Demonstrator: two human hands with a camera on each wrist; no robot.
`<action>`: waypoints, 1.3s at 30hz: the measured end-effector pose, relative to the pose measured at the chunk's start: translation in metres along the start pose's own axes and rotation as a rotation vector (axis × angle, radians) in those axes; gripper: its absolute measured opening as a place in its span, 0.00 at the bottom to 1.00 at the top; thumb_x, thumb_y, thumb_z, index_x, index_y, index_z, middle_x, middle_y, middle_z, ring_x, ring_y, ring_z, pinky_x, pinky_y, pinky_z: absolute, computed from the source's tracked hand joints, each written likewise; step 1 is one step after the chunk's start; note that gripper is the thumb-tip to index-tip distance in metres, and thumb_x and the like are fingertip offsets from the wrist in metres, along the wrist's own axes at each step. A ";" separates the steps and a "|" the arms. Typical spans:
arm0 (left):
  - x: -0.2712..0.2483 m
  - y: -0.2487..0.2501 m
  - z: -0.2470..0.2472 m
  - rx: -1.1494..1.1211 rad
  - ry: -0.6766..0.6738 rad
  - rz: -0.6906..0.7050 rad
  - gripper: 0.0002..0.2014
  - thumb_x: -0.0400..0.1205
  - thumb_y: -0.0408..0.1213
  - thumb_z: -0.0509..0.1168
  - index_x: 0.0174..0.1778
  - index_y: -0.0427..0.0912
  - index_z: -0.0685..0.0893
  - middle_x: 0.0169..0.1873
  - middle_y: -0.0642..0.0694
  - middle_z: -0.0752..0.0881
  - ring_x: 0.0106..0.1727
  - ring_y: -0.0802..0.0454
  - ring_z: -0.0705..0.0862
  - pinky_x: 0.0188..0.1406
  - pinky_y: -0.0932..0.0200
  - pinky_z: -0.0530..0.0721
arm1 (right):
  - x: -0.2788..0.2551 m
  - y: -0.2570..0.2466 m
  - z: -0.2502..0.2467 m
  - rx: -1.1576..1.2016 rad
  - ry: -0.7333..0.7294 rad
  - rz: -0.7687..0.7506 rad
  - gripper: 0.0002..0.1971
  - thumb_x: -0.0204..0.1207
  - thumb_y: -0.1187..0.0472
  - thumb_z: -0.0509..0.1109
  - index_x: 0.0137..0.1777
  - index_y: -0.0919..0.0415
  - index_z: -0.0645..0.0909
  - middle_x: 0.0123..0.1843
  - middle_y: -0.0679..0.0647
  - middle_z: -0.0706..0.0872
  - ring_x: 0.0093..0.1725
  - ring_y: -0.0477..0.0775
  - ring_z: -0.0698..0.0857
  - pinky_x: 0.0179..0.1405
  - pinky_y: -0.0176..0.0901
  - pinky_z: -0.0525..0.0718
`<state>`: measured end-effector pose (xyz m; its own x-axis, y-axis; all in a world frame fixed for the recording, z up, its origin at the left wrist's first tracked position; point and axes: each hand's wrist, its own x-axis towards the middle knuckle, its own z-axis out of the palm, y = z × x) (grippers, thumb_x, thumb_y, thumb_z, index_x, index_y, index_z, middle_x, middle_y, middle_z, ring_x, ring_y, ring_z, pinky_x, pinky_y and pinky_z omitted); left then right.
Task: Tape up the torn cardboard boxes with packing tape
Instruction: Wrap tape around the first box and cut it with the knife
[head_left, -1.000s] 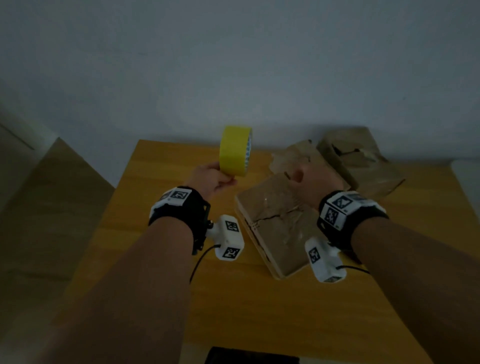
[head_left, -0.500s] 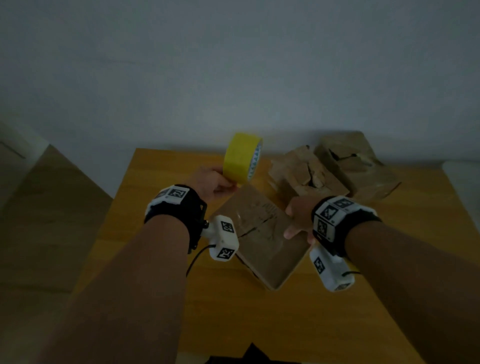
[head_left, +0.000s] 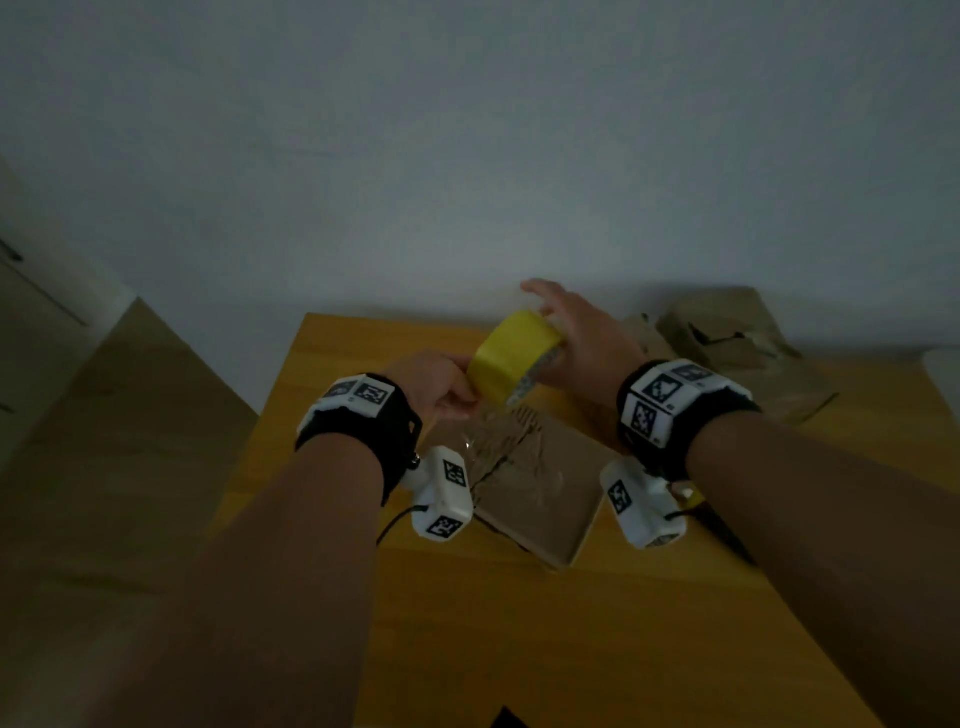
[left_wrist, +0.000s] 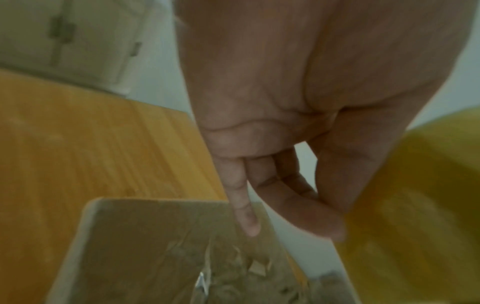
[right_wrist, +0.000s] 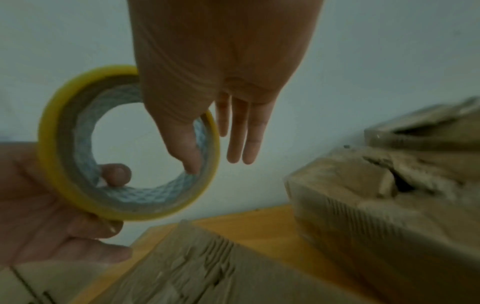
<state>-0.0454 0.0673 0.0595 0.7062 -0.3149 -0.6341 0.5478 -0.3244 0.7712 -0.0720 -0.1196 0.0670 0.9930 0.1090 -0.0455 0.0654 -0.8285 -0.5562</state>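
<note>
The yellow tape roll (head_left: 514, 358), glossy with a pale patterned inner core, is up above the flat torn cardboard box (head_left: 540, 493) on the wooden table (head_left: 519, 623). The left hand (head_left: 434, 387) pinches its lower rim, thumb inside the core. The right hand (head_left: 576, 338), off the box since half a second ago, hooks its thumb into the core, other fingers straight. More crumpled, ripped boxes (head_left: 737, 343) sit far right.
</note>
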 end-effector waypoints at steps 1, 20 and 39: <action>0.000 0.002 0.003 0.022 0.001 0.001 0.22 0.80 0.13 0.53 0.67 0.29 0.78 0.35 0.40 0.85 0.36 0.48 0.84 0.32 0.61 0.86 | 0.000 -0.002 -0.004 -0.042 -0.032 -0.016 0.32 0.71 0.58 0.77 0.74 0.52 0.70 0.65 0.59 0.81 0.63 0.61 0.82 0.55 0.52 0.81; 0.005 0.019 0.024 0.157 -0.089 -0.100 0.08 0.81 0.22 0.62 0.39 0.32 0.84 0.34 0.40 0.79 0.33 0.48 0.77 0.59 0.50 0.82 | -0.017 0.013 -0.016 -0.361 0.031 0.111 0.14 0.79 0.66 0.63 0.63 0.60 0.68 0.56 0.60 0.78 0.50 0.67 0.82 0.46 0.55 0.79; 0.029 0.009 0.005 0.032 0.194 0.180 0.14 0.77 0.16 0.63 0.30 0.38 0.75 0.30 0.41 0.82 0.38 0.47 0.83 0.50 0.54 0.84 | -0.040 0.049 0.017 -0.239 -0.764 0.677 0.47 0.75 0.38 0.70 0.85 0.60 0.53 0.81 0.61 0.68 0.77 0.65 0.72 0.73 0.60 0.74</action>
<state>-0.0224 0.0509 0.0477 0.8653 -0.1946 -0.4620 0.3933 -0.3077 0.8664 -0.1105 -0.1553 0.0274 0.5086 -0.1687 -0.8443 -0.3805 -0.9237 -0.0446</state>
